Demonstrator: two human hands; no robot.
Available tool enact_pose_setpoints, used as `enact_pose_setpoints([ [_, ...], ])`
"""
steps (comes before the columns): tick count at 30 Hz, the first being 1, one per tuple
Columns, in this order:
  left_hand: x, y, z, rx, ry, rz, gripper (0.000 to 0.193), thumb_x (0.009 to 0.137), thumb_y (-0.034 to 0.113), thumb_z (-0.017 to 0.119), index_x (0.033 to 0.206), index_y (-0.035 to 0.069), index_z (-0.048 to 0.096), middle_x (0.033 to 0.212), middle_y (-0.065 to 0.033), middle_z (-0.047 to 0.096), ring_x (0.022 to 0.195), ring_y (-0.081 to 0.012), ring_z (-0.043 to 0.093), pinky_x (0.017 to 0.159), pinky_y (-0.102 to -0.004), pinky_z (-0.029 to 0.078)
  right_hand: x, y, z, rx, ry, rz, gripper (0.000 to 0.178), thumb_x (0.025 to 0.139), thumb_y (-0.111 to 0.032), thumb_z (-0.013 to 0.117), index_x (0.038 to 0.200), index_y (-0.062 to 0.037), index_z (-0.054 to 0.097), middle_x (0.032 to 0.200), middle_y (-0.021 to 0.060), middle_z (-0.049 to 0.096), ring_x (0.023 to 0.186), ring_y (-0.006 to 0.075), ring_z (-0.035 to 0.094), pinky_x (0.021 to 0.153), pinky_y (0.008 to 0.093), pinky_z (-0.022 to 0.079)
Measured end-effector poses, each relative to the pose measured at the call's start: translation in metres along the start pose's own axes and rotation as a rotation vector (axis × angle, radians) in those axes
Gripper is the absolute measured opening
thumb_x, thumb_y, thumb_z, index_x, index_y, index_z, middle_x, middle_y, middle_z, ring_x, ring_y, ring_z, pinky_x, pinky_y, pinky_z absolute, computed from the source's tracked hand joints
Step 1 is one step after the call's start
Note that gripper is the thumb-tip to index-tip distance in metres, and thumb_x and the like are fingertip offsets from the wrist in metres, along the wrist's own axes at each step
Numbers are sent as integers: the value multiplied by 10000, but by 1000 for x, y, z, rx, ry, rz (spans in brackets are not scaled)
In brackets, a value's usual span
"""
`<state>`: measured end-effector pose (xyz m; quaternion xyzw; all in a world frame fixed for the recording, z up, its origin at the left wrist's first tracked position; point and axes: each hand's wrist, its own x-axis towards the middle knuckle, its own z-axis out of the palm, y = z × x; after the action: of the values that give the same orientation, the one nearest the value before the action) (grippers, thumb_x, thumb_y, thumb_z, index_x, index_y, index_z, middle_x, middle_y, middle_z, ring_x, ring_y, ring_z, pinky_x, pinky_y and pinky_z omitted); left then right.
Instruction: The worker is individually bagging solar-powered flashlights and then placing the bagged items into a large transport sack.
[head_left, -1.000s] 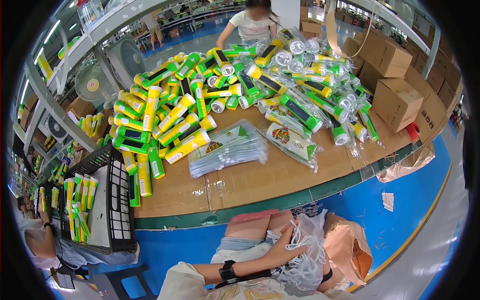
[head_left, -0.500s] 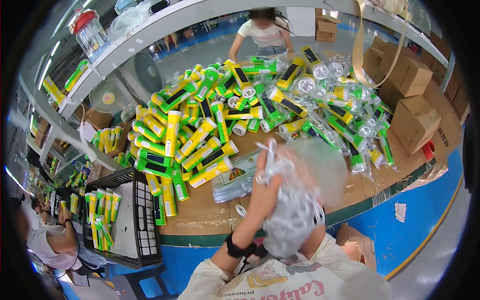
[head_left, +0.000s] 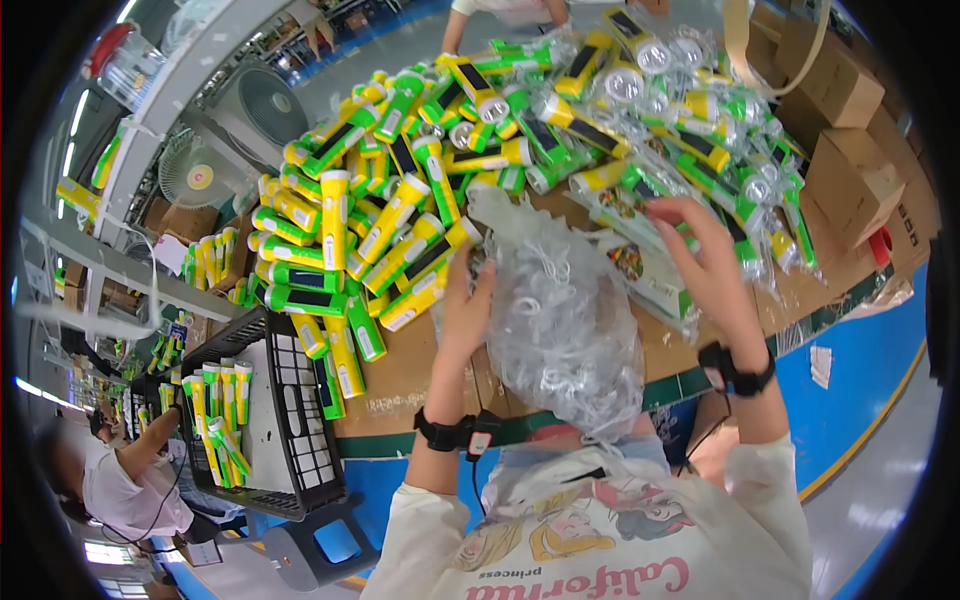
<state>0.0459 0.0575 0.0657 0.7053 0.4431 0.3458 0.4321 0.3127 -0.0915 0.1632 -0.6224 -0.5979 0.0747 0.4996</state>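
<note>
A clear plastic bag (head_left: 560,310) bulging with whitish looped cords lies at the table's front edge, directly before me. My left hand (head_left: 468,305) is at the bag's left side, thumb and fingers apart, close to the yellow-and-green flashlights (head_left: 385,225). To the right of the bag, my right hand (head_left: 702,245) hovers with curved, separated fingers over flat clear packets with printed cards (head_left: 640,265). Its fingertips are close to the packets; whether they touch I cannot tell. Neither hand appears to hold anything. Both wrists wear black bands.
Flashlights in clear bags (head_left: 690,150) heap at the back right, beside cardboard boxes (head_left: 850,180). A black crate (head_left: 300,410) with several flashlights stands at the left, near a co-worker (head_left: 130,470). Fans (head_left: 200,170) stand behind the metal frame. Another person is across the table.
The bag of cords has gone from being held near my lap to lying on the table. My hands have let it go and moved apart, one to each side.
</note>
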Motion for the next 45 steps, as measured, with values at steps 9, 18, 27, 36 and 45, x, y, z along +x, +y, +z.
enact_pose_setpoints([
  [9, -152, 42, -40, -173, -519, -164, 333, 863, 35, 637, 1182, -7, 552, 1152, -111, 620, 1022, -184, 617, 904, -295, 485, -276, -5, 23, 140, -302, 730, 440, 805, -183, 713, 1185, -44, 541, 1141, 115, 598, 740, 155, 620, 629, 277, 497],
  [18, -226, -41, 57, 206, -750, 176, 574, 851, -14, 599, 1385, -14, 390, 1337, -217, 470, 1085, -338, 569, 869, -360, 491, -291, 22, 73, -274, -723, 197, 505, 730, -237, 746, 1109, -11, 500, 1076, 137, 500, 982, 286, 594, 744, 393, 526],
  [27, -226, -38, 54, 88, -869, -71, 475, 872, 146, 633, 1307, 15, 491, 1163, -200, 589, 963, -349, 618, 831, -401, 497, -295, 34, 50, 16, -541, 99, 258, 808, -69, 661, 1049, -27, 578, 975, 108, 596, 865, 214, 631, 650, 329, 524],
  [36, -221, -41, 23, 378, -827, -25, 419, 911, 178, 631, 1283, 17, 525, 1168, -180, 627, 1027, -279, 636, 849, -362, 509, -182, 6, -23, 619, -756, 361, 202, 889, -117, 652, 1060, -21, 604, 960, 3, 609, 789, 51, 554, 665, 228, 459],
  [45, -236, -21, 11, 222, -512, -197, 302, 915, 114, 591, 1197, 5, 577, 1067, -134, 658, 960, -240, 640, 847, -335, 500, -59, -3, 34, -276, -155, -317, 445, 874, -182, 629, 1270, -18, 507, 1311, 193, 488, 1079, 360, 563, 863, 391, 499],
])
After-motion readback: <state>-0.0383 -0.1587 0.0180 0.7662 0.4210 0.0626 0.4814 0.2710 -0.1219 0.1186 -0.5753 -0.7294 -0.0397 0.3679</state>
